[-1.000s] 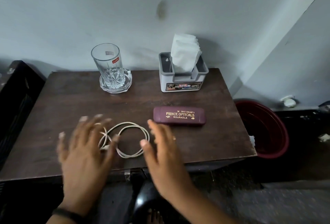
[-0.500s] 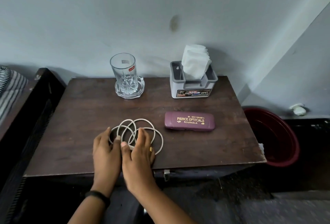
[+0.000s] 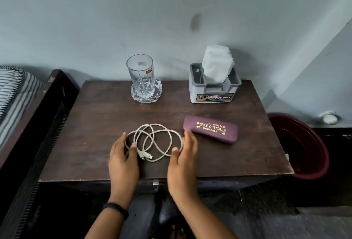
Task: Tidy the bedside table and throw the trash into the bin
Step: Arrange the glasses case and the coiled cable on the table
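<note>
— What lay on the bedside table (image 3: 91, 124)?
— A looped white cable (image 3: 154, 141) on dark, scuffed wood near the front edge — left hand (image 3: 122, 159) and right hand (image 3: 183, 155) flanked it, fingers spread, gripping nothing; red bin (image 3: 304, 149) stood right

A white cable (image 3: 154, 141) lies in loose loops (plugs near the front) on the brown table (image 3: 91, 124), just left of a purple case (image 3: 211, 129).

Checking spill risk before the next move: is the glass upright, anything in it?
Upright and apparently empty. The glass stands rim-up on a clear glass dish at the table's back edge; no liquid line shows.
</note>
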{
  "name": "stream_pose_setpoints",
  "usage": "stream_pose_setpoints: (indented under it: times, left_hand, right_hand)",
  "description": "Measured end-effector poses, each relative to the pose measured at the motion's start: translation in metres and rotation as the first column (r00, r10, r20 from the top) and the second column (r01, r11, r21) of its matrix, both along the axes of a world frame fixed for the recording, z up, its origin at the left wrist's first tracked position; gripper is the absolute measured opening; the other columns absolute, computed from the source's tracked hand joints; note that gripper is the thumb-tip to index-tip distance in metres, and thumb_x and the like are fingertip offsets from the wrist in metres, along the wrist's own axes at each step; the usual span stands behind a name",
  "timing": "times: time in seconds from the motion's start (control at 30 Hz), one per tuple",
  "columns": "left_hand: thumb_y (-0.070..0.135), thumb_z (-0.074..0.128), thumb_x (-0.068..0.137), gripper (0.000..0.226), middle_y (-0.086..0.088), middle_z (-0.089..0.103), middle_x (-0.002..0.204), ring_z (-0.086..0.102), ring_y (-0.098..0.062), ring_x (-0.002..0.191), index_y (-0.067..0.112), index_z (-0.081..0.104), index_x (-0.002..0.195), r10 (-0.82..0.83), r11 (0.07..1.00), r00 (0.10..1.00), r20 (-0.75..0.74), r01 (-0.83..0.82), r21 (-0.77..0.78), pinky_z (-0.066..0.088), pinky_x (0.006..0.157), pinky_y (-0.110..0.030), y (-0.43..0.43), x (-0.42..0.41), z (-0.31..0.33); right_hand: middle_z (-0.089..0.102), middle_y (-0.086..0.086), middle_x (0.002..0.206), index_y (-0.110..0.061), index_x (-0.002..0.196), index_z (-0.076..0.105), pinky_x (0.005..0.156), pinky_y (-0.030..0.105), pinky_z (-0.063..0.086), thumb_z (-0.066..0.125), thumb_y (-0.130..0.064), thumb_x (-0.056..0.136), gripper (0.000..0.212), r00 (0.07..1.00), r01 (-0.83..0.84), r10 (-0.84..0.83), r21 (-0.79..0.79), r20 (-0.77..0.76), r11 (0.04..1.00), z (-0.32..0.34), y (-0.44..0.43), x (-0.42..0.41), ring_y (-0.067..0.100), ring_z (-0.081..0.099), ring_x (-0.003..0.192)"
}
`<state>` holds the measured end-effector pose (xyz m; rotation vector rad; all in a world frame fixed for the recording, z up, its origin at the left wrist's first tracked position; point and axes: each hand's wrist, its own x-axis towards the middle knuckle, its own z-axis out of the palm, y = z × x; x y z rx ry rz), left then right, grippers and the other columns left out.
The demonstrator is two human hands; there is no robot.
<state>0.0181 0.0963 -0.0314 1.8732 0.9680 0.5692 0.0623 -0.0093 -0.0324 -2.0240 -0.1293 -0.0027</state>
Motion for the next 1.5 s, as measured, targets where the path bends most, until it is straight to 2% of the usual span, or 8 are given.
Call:
stream_pose_setpoints:
  times: [0.3, 0.5, 0.73, 0.87, 1.1, 1.27, 1.37, 1.5]
  left_hand:
    - [0.004, 0.059, 0.087, 0.049, -0.006, 0.052, 0.137, 0.05, -0.005, 0.104, 0.011, 0.049, 0.134, 0.067, 0.994, 0.998, -0.002, -0.067, -0.091, 0.034, 0.089, -0.013, 0.01, 0.004, 0.003]
    - [0.003, 0.059, 0.087, 0.044, -0.005, 0.056, 0.133, 0.054, -0.012, 0.116, 0.016, 0.055, 0.129, 0.046, 0.995, 0.998, 0.035, -0.042, -0.094, 0.036, 0.081, 0.001, 0.008, 0.01, -0.001]
    - [0.001, 0.062, 0.085, 0.042, -0.007, 0.061, 0.126, 0.058, 0.02, 0.077, 0.013, 0.057, 0.125, 0.043, 0.991, 0.993, 0.106, -0.029, -0.132, 0.039, 0.07, 0.006, 0.007, 0.01, -0.001]
    - [0.001, 0.062, 0.084, 0.042, -0.006, 0.063, 0.123, 0.058, 0.003, 0.085, 0.013, 0.057, 0.124, 0.052, 0.992, 0.995, 0.089, -0.041, -0.121, 0.04, 0.071, 0.006, 0.01, 0.011, -0.003]
    - [0.008, 0.063, 0.085, 0.04, -0.001, 0.059, 0.126, 0.059, -0.011, 0.109, 0.021, 0.058, 0.123, 0.041, 0.997, 0.994, 0.103, -0.034, -0.064, 0.046, 0.093, -0.024, 0.021, 0.006, -0.008]
    - [0.013, 0.061, 0.087, 0.037, -0.004, 0.056, 0.128, 0.056, -0.011, 0.11, 0.019, 0.058, 0.124, 0.052, 0.998, 0.997, 0.054, -0.051, -0.021, 0.039, 0.083, -0.01, 0.023, 0.004, -0.008]
    - [0.02, 0.06, 0.088, 0.034, -0.008, 0.059, 0.124, 0.059, -0.013, 0.109, 0.025, 0.059, 0.121, 0.028, 0.999, 0.998, 0.06, -0.026, -0.039, 0.042, 0.084, -0.012, 0.03, 0.001, -0.013]
    - [0.034, 0.061, 0.083, 0.033, -0.007, 0.058, 0.125, 0.061, -0.014, 0.106, 0.039, 0.057, 0.116, 0.047, 0.995, 0.996, 0.078, -0.04, -0.086, 0.048, 0.097, -0.042, 0.038, -0.017, -0.011]
  right_hand:
    - [0.019, 0.011, 0.154, -0.005, 0.146, 0.02, 0.107, 0.006, 0.003, 0.037, 0.019, 0.08, 0.072, 0.986, -0.153, 0.151, -0.022, -0.075, 0.988, 0.001, 0.044, -0.015, 0.019, 0.022, 0.143]
    - [0.031, 0.012, 0.149, -0.004, 0.145, 0.026, 0.108, 0.009, 0.014, 0.04, 0.015, 0.082, 0.067, 0.97, -0.227, 0.227, 0.013, -0.086, 0.974, 0.006, 0.041, -0.003, 0.019, 0.031, 0.138]
    - [0.041, 0.008, 0.142, -0.011, 0.142, 0.035, 0.108, 0.037, 0.039, 0.036, -0.001, 0.085, 0.058, 0.959, -0.255, 0.268, 0.13, -0.092, 0.958, 0.003, 0.044, 0.004, 0.014, 0.044, 0.131]
    - [0.04, 0.008, 0.144, -0.011, 0.142, 0.033, 0.111, 0.031, 0.033, 0.035, -0.006, 0.087, 0.055, 0.957, -0.274, 0.279, 0.077, -0.076, 0.959, -0.001, 0.045, 0.005, 0.016, 0.042, 0.132]
    - [0.045, 0.013, 0.141, -0.015, 0.135, 0.035, 0.104, 0.028, 0.04, 0.02, -0.015, 0.086, 0.051, 0.965, -0.191, 0.22, -0.194, 0.139, 0.962, -0.015, 0.044, 0.001, 0.025, 0.048, 0.128]
    - [0.04, 0.013, 0.144, -0.013, 0.137, 0.037, 0.107, 0.012, 0.017, 0.033, 0.0, 0.091, 0.048, 0.968, -0.181, 0.204, -0.153, 0.148, 0.971, -0.016, 0.039, 0.004, 0.022, 0.041, 0.132]
    - [0.041, 0.012, 0.144, -0.012, 0.136, 0.04, 0.107, 0.025, 0.033, 0.043, 0.005, 0.09, 0.049, 0.963, -0.195, 0.214, -0.123, 0.165, 0.973, -0.009, 0.035, 0.002, 0.022, 0.042, 0.132]
    - [0.051, -0.001, 0.136, -0.022, 0.128, 0.047, 0.1, 0.036, 0.04, 0.05, -0.018, 0.091, 0.038, 0.886, -0.069, 0.211, -0.332, 0.414, 0.941, 0.025, 0.003, 0.016, 0.018, 0.049, 0.125]
